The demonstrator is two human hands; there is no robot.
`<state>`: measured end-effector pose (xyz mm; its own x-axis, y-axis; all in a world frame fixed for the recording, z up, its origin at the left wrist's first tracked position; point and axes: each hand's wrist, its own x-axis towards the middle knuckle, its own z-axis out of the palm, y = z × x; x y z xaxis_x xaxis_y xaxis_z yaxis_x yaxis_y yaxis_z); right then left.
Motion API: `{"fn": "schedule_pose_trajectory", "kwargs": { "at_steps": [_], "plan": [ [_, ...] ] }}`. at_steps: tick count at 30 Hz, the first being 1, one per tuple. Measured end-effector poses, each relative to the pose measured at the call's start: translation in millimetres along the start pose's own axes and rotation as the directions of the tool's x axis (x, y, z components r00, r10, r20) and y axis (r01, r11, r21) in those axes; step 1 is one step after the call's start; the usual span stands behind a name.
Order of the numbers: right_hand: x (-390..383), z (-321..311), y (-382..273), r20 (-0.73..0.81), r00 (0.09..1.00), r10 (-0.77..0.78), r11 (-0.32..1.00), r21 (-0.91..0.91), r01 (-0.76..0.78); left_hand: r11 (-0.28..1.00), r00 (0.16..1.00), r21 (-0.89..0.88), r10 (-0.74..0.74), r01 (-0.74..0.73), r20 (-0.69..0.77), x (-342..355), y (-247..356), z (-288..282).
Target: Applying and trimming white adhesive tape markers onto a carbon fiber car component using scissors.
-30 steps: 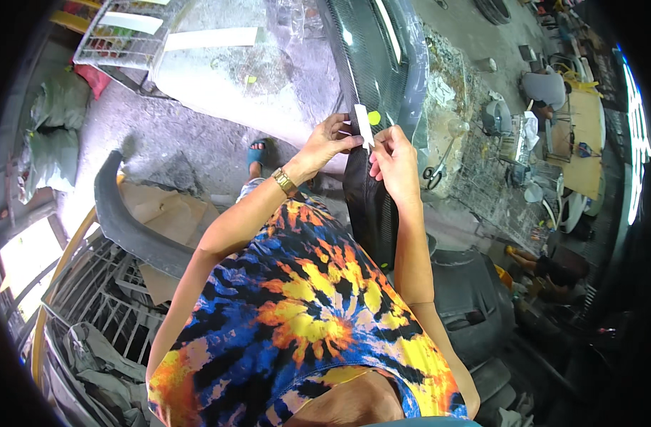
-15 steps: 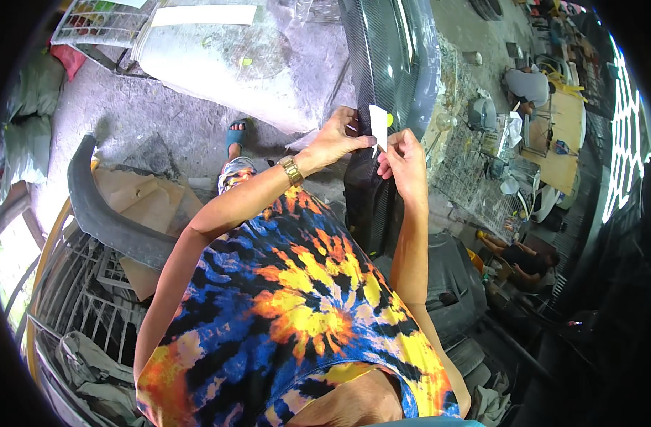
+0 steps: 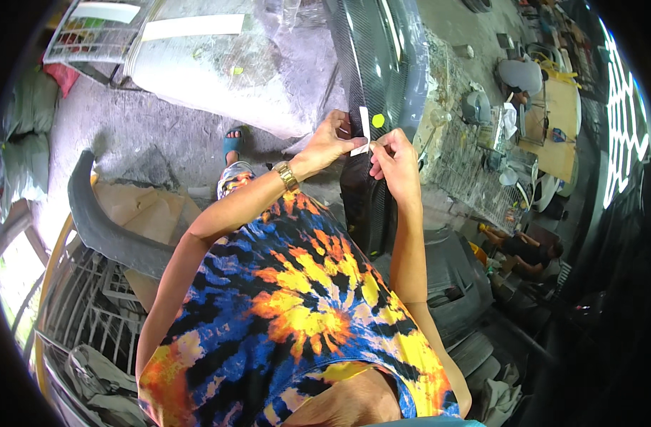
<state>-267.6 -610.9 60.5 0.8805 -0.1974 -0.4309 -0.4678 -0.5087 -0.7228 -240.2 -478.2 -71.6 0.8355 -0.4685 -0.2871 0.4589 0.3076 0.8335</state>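
Note:
A long, glossy black car body part with a carbon-fibre weave [image 3: 374,64] runs from the top of the view down in front of me. A narrow white strip [image 3: 364,122] lies upright along its left edge, its lower end folded into a small flap. My left hand [image 3: 329,144], wearing a gold watch, has its thumb pressed on that lower end while the fingers curl behind the part's edge. From the other side, my right hand [image 3: 398,164] pinches at the strip's lower corner. Just right of the strip, a yellow-green dot [image 3: 378,121] sticks to the black surface.
To the left, a plastic-covered bench [image 3: 197,78] carries a white strip of paper [image 3: 193,27]. A curved dark grey part [image 3: 101,213] rests over cardboard and a wire rack. At the right are a mesh-topped table [image 3: 460,164] and two other people, one bent over a board.
The white strip has turned from facing me broadly to lying narrow along the part's edge, uncovering the yellow-green dot. My hands and the whole view have shifted slightly.

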Motion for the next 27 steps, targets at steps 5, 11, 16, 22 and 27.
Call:
{"fn": "schedule_pose_trajectory", "kwargs": {
  "at_steps": [5, 11, 16, 22, 27],
  "plan": [
    [4, -8, 12, 0.065, 0.997, -0.034, 0.971, 0.237, 0.017, 0.997, 0.997, -0.046, -0.052, 0.055, 0.051, -5, 20, -5],
    [-20, -30, 16, -0.176, 0.98, -0.087, 0.932, 0.334, 0.143, 0.994, 0.989, 0.1, 0.054, -0.04, -0.139, -7, 13, -36],
    [-12, -2, 31, -0.237, 0.922, -0.305, 0.9, 0.243, 0.361, 0.996, 0.992, 0.084, 0.052, -0.042, -0.113, -6, 36, -24],
    [20, 18, 20, -0.127, 0.96, -0.25, 0.919, 0.281, 0.277, 1.0, 0.999, -0.028, 0.006, -0.007, -0.038, 3, 38, -31],
    [28, 20, 20, -0.098, 0.958, -0.27, 0.951, 0.132, 0.281, 0.998, 1.0, -0.069, -0.002, 0.002, 0.004, 5, 39, -34]
  ]
}}
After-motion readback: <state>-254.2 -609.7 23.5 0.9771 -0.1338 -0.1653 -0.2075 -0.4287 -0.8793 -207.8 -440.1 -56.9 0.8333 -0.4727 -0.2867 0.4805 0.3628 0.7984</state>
